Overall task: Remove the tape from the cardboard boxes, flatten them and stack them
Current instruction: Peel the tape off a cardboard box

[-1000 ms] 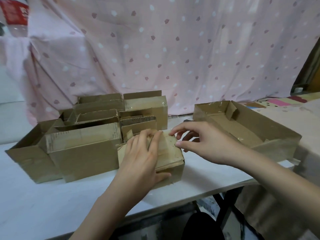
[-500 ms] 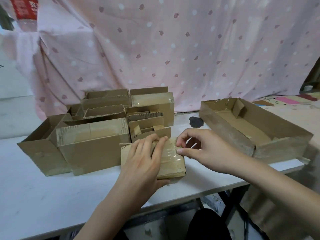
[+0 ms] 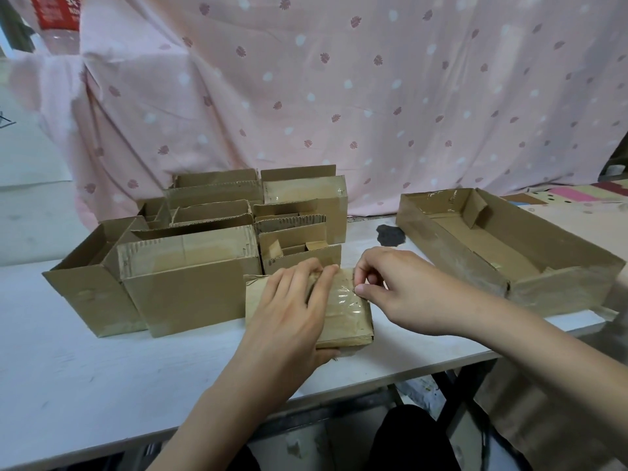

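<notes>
A small closed cardboard box (image 3: 346,316) with shiny clear tape (image 3: 343,297) across its top lies near the front edge of the white table (image 3: 85,375). My left hand (image 3: 292,311) lies over the box's left part, fingers on top and thumb at the near side. My right hand (image 3: 394,287) is at the box's right top edge, its thumb and forefinger pinching at the tape there. Whether any tape has lifted is too small to tell.
Several open cardboard boxes (image 3: 190,277) stand crowded behind and to the left of the small box. A long shallow open box (image 3: 503,246) sits at the right. A pink spotted cloth (image 3: 339,96) hangs behind. A dark spot (image 3: 390,234) marks the table.
The small box now lies flatter on the table. My right hand has come down to its right top edge and pinches at the tape. My left hand stays on the box.
</notes>
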Demonstrator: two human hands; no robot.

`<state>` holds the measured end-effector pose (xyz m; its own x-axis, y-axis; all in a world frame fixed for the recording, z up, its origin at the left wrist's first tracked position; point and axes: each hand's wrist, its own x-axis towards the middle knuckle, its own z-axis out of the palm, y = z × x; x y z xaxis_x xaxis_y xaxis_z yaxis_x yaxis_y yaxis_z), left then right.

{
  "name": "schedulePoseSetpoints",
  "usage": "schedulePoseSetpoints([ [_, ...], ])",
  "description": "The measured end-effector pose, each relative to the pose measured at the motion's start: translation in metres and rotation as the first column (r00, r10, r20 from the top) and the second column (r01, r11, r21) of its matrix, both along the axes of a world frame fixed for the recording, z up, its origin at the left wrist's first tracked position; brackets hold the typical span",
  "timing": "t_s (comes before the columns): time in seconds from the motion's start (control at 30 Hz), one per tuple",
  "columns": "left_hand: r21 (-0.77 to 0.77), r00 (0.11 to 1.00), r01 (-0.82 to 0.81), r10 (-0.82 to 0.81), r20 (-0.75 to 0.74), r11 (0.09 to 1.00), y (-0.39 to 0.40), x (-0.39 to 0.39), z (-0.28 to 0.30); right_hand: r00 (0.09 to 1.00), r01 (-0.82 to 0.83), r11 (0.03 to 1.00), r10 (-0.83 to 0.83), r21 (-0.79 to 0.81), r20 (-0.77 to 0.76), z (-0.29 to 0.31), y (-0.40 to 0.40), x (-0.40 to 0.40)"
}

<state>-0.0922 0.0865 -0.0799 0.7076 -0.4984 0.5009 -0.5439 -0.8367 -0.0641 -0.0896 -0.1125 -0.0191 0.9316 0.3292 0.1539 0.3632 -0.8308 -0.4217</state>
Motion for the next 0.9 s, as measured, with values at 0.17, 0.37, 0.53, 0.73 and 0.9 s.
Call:
schedulePoseSetpoints([
  [0.17,-0.012,1.000,0.001,-0.001,-0.001,1.000,0.000,0.001,0.000,0.998,-0.059,0.994,0.061,-0.087,0.016,-0.002,0.000,-0.003],
  [0.37,-0.030,1.000,0.008,-0.008,-0.018,1.000,-0.001,0.006,0.000,0.993,-0.105,0.994,0.106,-0.024,0.058,-0.005,0.001,-0.003],
  [0.53,0.005,1.000,-0.001,0.001,-0.001,1.000,-0.003,0.007,0.002,0.986,-0.048,0.999,0.045,0.017,0.162,-0.008,0.001,0.002],
  [0.73,0.133,0.998,-0.058,0.056,0.018,0.989,-0.010,0.005,-0.002,0.960,0.019,0.999,-0.029,0.041,0.279,-0.014,0.008,0.007],
  [0.9,0.144,0.996,-0.082,0.079,0.028,0.986,-0.010,0.005,-0.002,0.975,0.058,0.995,-0.075,0.086,0.211,-0.009,0.013,0.016],
])
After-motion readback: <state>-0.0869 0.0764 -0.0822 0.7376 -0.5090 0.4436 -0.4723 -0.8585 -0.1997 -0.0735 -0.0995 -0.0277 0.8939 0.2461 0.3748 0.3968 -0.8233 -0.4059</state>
